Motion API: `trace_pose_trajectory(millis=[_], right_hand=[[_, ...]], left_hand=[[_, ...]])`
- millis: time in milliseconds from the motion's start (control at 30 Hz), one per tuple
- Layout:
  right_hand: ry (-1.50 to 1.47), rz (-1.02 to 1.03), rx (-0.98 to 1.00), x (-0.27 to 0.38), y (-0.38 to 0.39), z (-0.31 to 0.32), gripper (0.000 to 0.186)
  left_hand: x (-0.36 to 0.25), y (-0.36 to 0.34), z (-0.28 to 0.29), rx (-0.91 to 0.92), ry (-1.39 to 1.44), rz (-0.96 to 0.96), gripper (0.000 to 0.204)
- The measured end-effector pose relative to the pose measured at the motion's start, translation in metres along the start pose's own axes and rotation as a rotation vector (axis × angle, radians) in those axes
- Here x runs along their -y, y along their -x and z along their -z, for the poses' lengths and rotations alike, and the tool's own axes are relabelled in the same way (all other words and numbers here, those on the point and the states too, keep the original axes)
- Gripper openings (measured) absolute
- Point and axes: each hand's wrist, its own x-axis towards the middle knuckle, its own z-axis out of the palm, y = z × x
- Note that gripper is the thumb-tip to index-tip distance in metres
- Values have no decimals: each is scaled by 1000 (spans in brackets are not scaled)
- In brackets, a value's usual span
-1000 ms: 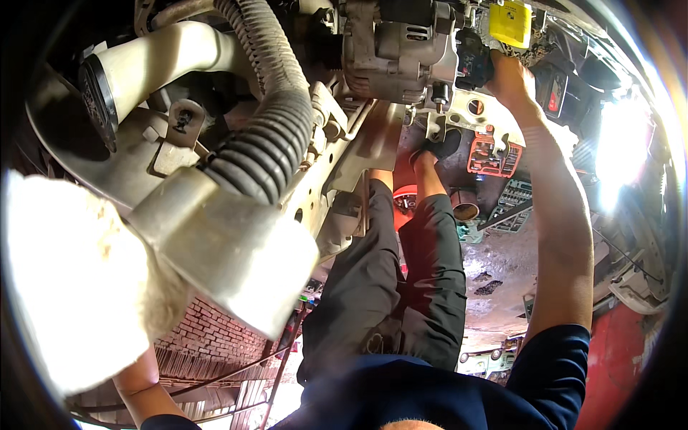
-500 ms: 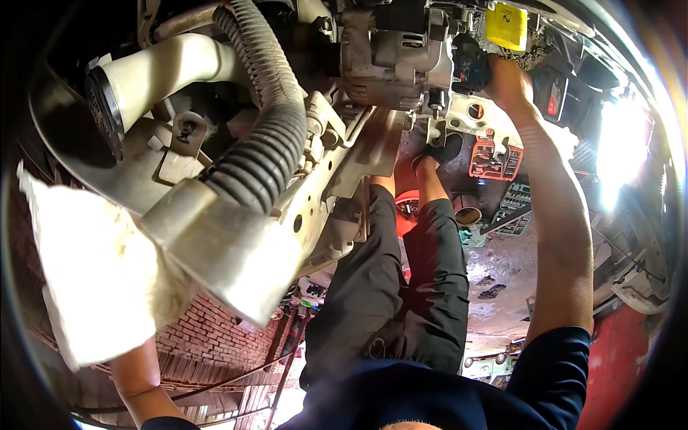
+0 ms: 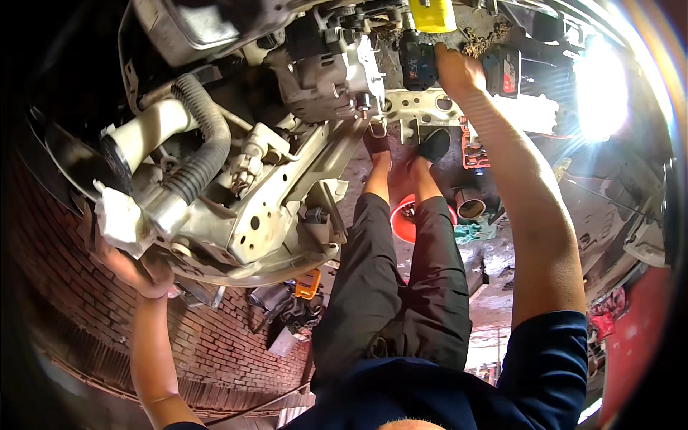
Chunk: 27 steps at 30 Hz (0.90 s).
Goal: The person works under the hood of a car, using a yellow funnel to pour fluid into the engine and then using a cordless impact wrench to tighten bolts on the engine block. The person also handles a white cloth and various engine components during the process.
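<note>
My right hand (image 3: 460, 73) is closed around the handle of a black cordless power driver (image 3: 418, 63). The tool's body lies left of my fist and its battery pack (image 3: 504, 72) to the right. Just left of it sits a grey alternator-like unit (image 3: 322, 79). My left hand (image 3: 136, 269) is wrapped round the lower left edge of a pale metal vehicle frame (image 3: 251, 228), with some fingers hidden behind it. Close above that hand is a white block-like part (image 3: 122, 221). A ribbed grey hose (image 3: 201, 161) and a cream pipe (image 3: 152, 132) run above it.
A bright lamp (image 3: 602, 89) shines at the right. On the floor near my feet are a red bowl (image 3: 403, 226), a round metal can (image 3: 469, 205) and a red tool case (image 3: 474, 152). A yellow object (image 3: 433, 14) hangs above the driver. Brick wall (image 3: 208, 337) lies at lower left.
The view has shifted, and the metal frame and white part look smaller and farther off. My left hand, mostly hidden before, now shows at the frame's edge. The right hand keeps the driver.
</note>
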Motion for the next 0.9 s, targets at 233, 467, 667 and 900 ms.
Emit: trace_pose_trajectory(millis=[233,467,667,900], right_hand=[[-112,147,-116,-39,17,-42,42],[-305,92,-71,-25,90,-26,64],[-456,84,-270,-35,184,-37,62],[-702,-42,-145,-48,291,-120,45]], left_hand=[[0,1,2,82,81,19,82],[10,20,10,118,116,144,82],[-3,3,-2,63,30,69,70],[-7,-5,-5,79,24,70,78]])
